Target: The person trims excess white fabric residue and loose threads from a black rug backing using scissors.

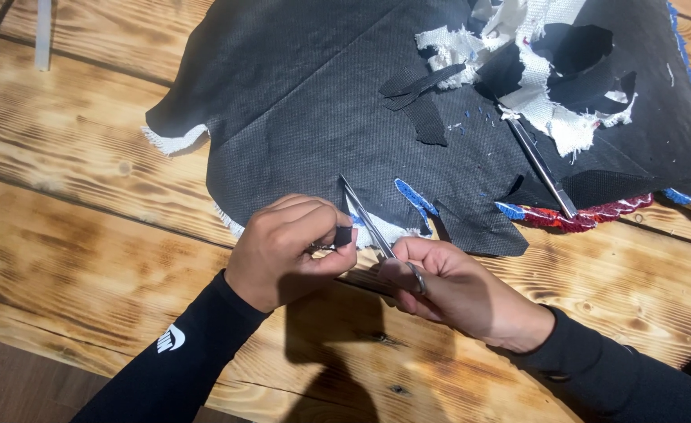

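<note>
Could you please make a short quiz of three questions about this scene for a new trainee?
1. True or false: the right hand holds the scissors.
2. What does the left hand pinch between its fingertips?
A. a small black scrap
B. a red thread
C. a white tube
3. Which material is the table under the black fabric made of?

Key
1. True; its fingers are through the handles, and the blades point up toward the fabric edge.
2. A.
3. Wood, in planks with dark burnt grain.
</note>
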